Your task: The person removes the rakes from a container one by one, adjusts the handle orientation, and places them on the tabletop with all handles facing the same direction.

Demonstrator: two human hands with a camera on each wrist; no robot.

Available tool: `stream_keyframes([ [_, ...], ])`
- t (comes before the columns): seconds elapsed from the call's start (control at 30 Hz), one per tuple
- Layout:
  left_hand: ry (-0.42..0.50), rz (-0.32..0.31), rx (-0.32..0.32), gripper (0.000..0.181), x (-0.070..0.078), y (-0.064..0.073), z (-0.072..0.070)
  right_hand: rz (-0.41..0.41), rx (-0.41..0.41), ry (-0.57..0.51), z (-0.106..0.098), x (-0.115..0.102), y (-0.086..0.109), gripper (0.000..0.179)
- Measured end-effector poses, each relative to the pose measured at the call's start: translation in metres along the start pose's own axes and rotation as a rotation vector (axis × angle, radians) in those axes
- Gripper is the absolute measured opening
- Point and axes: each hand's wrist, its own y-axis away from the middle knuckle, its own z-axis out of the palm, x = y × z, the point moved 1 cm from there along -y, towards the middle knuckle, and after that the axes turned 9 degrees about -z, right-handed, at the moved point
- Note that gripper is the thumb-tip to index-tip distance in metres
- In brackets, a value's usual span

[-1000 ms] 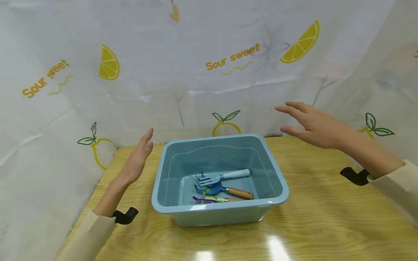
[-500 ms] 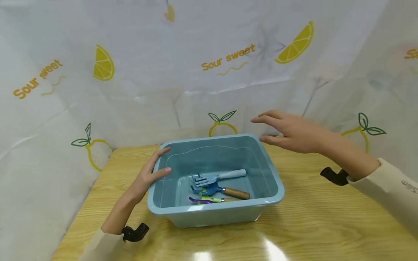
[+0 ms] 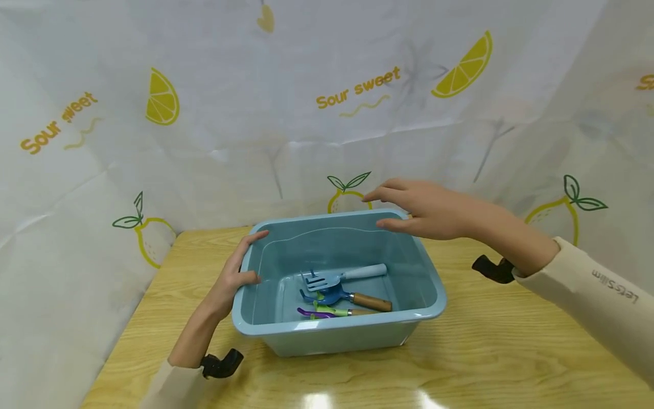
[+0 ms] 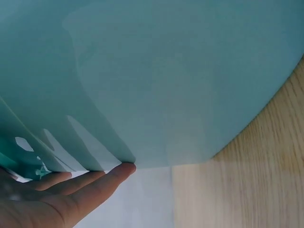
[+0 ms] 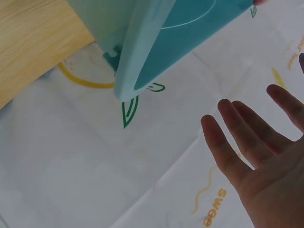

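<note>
A light blue plastic basin point(image 3: 337, 339) stands on the wooden table with small garden tools lying inside. Among them are a pale blue hand fork point(image 3: 352, 275), a darker blue tool with a wooden handle point(image 3: 372, 301), a green tool point(image 3: 332, 311) and a purple curved piece point(image 3: 311, 313). My left hand point(image 3: 227, 289) holds the basin's left rim, thumb over the edge; in the left wrist view its fingers point(image 4: 102, 187) lie along the outer wall. Above the basin's back right corner my right hand point(image 3: 424, 207) hovers with fingers extended, holding nothing, as the right wrist view shows too.
A white cloth point(image 3: 255, 113) printed with lemons and "Sour sweet" hangs behind and left of the table point(image 3: 485, 341). Each wrist carries a black camera mount point(image 3: 222, 363). The tabletop extends in front and to the right of the basin.
My left hand has moved right from beside the basin and taken hold of its left rim. The right hand has moved left, over the back right corner.
</note>
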Motion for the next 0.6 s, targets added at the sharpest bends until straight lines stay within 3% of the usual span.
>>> stream_keyframes([
  [0.3, 0.015, -0.006, -0.026, 0.088, 0.000, -0.005, -0.002, -0.041, -0.064, 0.000, 0.000, -0.017, -0.025, 0.050],
  [0.6, -0.001, -0.020, -0.021, 0.085, 0.000, -0.005, -0.002, -0.101, -0.122, -0.065, 0.003, -0.030, -0.045, 0.045],
])
